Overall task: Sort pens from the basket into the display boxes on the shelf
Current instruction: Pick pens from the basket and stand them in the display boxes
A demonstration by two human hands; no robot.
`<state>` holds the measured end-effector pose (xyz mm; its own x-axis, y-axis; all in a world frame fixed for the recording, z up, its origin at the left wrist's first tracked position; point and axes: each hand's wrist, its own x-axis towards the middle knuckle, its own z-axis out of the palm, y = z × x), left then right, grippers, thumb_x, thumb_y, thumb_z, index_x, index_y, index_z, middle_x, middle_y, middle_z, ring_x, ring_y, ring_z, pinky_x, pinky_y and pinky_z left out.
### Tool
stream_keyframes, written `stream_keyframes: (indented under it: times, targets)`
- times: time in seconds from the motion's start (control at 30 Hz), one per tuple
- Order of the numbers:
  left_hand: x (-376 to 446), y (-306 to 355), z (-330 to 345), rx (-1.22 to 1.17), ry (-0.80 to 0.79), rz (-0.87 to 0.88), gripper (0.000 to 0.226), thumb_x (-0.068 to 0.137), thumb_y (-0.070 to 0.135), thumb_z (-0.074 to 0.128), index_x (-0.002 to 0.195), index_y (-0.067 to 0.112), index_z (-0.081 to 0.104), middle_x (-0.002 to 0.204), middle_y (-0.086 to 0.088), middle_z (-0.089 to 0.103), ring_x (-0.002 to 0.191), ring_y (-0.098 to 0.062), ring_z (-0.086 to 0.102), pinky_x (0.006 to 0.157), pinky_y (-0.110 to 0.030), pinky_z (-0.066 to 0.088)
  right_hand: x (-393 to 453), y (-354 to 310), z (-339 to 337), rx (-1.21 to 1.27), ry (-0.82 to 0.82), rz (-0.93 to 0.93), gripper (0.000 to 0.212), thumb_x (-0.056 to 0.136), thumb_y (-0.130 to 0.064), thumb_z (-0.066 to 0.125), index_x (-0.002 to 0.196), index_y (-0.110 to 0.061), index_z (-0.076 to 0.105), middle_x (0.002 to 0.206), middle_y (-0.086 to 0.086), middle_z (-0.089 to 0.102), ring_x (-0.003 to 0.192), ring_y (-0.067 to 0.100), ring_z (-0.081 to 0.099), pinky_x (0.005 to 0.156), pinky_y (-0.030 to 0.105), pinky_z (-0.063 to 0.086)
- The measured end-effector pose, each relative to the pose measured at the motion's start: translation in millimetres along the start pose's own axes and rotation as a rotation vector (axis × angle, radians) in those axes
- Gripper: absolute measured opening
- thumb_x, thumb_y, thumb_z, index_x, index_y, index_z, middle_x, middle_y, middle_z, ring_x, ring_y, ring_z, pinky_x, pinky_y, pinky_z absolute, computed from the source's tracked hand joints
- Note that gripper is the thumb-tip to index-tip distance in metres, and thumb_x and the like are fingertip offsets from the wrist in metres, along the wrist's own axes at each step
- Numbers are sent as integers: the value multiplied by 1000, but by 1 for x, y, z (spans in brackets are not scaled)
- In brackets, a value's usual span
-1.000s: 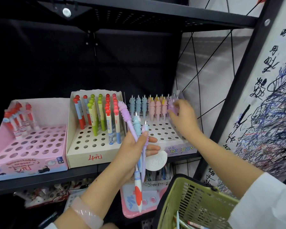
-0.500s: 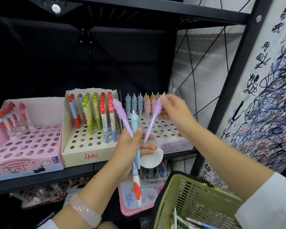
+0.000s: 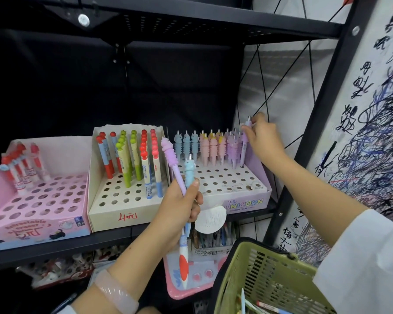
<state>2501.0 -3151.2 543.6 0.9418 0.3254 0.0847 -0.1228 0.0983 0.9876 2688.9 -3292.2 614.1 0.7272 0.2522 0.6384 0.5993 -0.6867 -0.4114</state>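
Pinching purple pen (image 3: pixel 244 145), R hand (image 3: pixel 262 138)

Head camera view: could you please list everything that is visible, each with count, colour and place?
Unicorn display box: one, white and lilac, shelf right; blue, pink and purple pens along its back rows.
Cream display box: one, shelf middle; red, green and blue pens.
Pink display box: one, shelf left; a few red-capped pens at back left.
Purple pen: one, far right of the unicorn box's back row.
Basket: one, green, bottom right; some pens inside.
Left hand: grips several pens, purple and blue among them.
Right hand: pinches the purple pen's top.
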Motion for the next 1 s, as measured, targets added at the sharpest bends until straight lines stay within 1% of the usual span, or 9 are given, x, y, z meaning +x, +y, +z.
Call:
stream_keyframes:
  times: [0.2,0.37,0.5,0.57,0.67,0.73,0.8,0.87,1.0]
  targets:
    - [-1,-1,0,18,-4,6,19,97,27,46,83,13,44,54,7,45,39,-9,34,38,-19,29,-7,6,6,-93,-144,67,33,98,-24,45,118,2,43,98,24,61,90,40,58,75,43,48]
    - [-3,-1,0,55,-27,25,17,97,27,46,86,14,43,55,6,36,42,-10,31,39,-19,27,-10,7,11,-200,-373,153,30,97,-14,42,122,1,45,106,24,61,93,35,59,67,32,40]
    - [-5,-2,-3,102,-55,33,18,97,27,45,85,15,40,53,9,34,42,-10,31,39,-19,26,-24,-10,8,-244,-173,113,31,95,-15,47,123,-1,48,112,21,58,97,36,58,71,35,41]
    - [-5,-2,-3,105,-52,21,19,97,27,45,83,15,39,54,7,34,42,-11,30,39,-20,25,-31,-32,7,-26,-91,55,26,93,-19,51,113,-4,59,106,12,61,89,23,59,74,30,43]
    - [-5,-1,2,88,-60,0,20,97,25,46,81,15,40,54,6,34,42,-11,29,39,-20,25,-44,-76,6,529,-417,149,37,91,-35,54,91,1,65,78,11,56,68,9,49,67,25,44]
    - [-6,0,6,72,-77,-9,17,98,24,45,82,18,43,53,7,35,41,-10,29,39,-20,24,-49,-96,4,583,-627,164,37,89,-41,57,85,-5,69,77,11,57,72,8,51,70,23,44]
    - [-7,0,8,58,-81,-14,15,98,24,45,84,19,45,53,7,36,41,-10,30,39,-20,25,-52,-106,6,591,-719,124,25,89,-35,59,74,-16,68,77,2,61,77,9,55,76,25,44]
    - [-8,1,6,52,-65,-16,16,97,26,47,82,19,45,54,7,36,41,-10,30,39,-20,25,-51,-109,8,669,-664,108,21,91,-27,58,74,-17,66,78,1,62,76,10,56,77,26,45]
    - [-9,2,-1,75,-43,-16,15,96,28,48,85,17,45,57,5,37,43,-10,32,39,-19,27,-35,-97,-5,860,-302,244,22,96,-23,50,79,-16,63,72,-3,64,61,5,59,65,18,52]
